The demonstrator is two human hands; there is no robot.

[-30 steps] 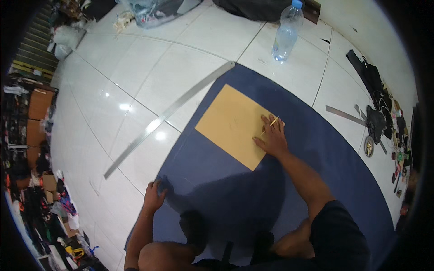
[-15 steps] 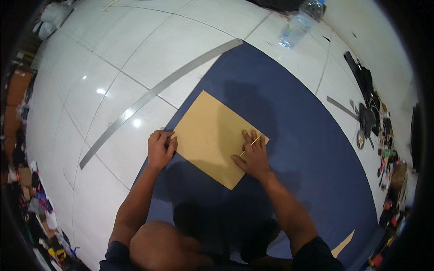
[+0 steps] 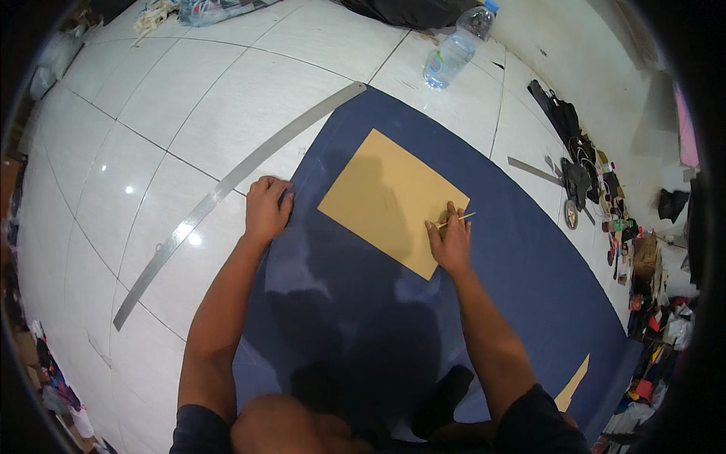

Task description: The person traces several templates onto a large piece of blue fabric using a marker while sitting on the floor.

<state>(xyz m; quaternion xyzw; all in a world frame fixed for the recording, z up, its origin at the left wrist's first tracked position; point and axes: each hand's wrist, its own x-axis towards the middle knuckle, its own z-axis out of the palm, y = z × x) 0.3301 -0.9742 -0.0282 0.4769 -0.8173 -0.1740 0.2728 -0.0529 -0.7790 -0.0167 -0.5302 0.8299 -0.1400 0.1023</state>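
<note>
A tan rectangular card (image 3: 378, 200) lies flat and slanted on a dark blue sheet of cloth (image 3: 522, 280). My right hand (image 3: 452, 240) rests at the card's right end, with a thin yellowish stick (image 3: 466, 216) held between its fingers; whether it is a pencil cannot be seen. At the sheet's left edge lies my left hand (image 3: 267, 206), apart from the card, its fingers laid over the edge and the thumb spread from them. Part of the fingers is hidden from view. Beyond that hand a long metal ruler (image 3: 215, 198) lies on the tiles.
A clear plastic bottle (image 3: 454, 53) lies past the sheet's far corner. To the right are a short metal ruler (image 3: 533, 169), a round metallic object (image 3: 571, 215) and clutter along the wall. A tan scrap (image 3: 572, 384) lies on the sheet near my right elbow.
The tan card has shifted rightward on the sheet, away from its left edge, with my right hand on it. My left hand has come off the card's corner and is at the sheet's edge.
</note>
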